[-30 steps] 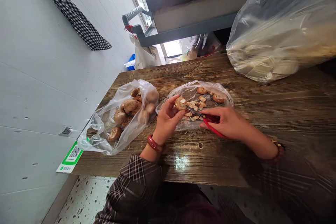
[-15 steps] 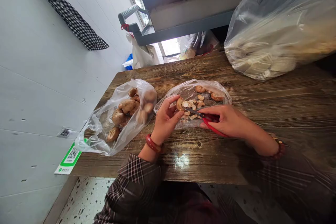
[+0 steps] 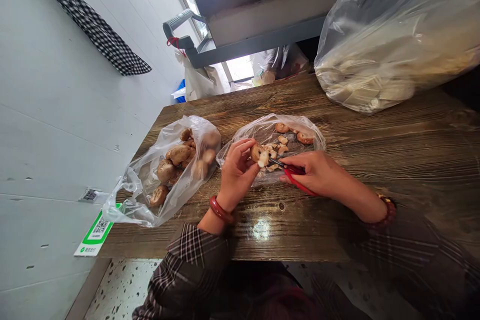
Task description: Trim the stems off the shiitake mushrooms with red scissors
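Observation:
Between the thumb and fingers of my left hand (image 3: 238, 169) is a brown mushroom (image 3: 255, 152), with a pale stem piece (image 3: 263, 159) at its right side. My right hand (image 3: 313, 172) grips red-handled scissors (image 3: 299, 182), their dark blades pointing left at that stem. Below the hands lies a clear plastic bag (image 3: 264, 124) with cut mushroom pieces (image 3: 282, 140) and a few brown caps (image 3: 305, 138) in it. To the left, another plastic bag (image 3: 135, 205) lies open and holds several whole mushrooms (image 3: 179, 154).
The bags lie on a dark wooden table (image 3: 292, 230). A large clear bag of pale contents (image 3: 375, 82) stands at the back right. Behind the table is a grey-handled cart (image 3: 258, 50). A green QR card (image 3: 93, 235) sits at the left edge by the white wall (image 3: 48, 150).
The scissor blades have drawn slightly back from the mushroom, and a pale stem piece now shows beside the cap. The whole view has shifted a little.

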Demonstrator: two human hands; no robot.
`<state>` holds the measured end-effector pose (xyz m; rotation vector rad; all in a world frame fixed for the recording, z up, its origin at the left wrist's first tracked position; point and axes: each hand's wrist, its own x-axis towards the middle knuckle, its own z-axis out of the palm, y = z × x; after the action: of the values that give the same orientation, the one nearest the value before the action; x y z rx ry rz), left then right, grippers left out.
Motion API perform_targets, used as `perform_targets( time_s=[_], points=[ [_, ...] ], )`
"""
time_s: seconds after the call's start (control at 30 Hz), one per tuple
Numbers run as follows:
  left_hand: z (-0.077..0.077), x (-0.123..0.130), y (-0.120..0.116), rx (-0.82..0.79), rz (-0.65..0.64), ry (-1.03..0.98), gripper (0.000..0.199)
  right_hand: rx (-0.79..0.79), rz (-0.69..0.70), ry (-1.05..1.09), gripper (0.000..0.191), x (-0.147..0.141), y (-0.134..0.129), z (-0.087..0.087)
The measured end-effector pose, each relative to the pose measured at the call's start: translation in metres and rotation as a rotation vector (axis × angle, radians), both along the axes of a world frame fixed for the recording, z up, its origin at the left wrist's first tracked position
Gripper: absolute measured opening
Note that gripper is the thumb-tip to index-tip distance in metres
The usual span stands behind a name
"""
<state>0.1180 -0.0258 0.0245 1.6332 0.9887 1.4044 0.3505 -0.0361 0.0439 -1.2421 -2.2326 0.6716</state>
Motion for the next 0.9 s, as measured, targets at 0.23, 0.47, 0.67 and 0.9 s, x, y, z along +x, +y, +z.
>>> perform_targets(
  time_s=[0.23, 0.47, 0.67, 0.9],
  points=[
    [0.002, -0.005, 0.005, -0.303, 0.007, -0.258, 0.050, 0.031, -0.130, -0.064, 0.023, 0.003, 0.001, 0.004],
    [0.003, -0.006, 0.008, -0.181, 0.286, 0.048, 0.041, 0.087, -0.274, -0.040, 0.027, 0.003, 0.003, -0.002],
    [0.003, -0.008, 0.007, -0.080, 0.253, 0.167, 0.046, 0.126, -0.243, 0.078, 0.034, 0.001, 0.003, -0.006],
    [0.005, -0.010, 0.007, -0.257, 0.048, -0.167, 0.049, 0.157, -0.125, 0.058, 0.042, -0.004, -0.002, -0.005]
  ],
)
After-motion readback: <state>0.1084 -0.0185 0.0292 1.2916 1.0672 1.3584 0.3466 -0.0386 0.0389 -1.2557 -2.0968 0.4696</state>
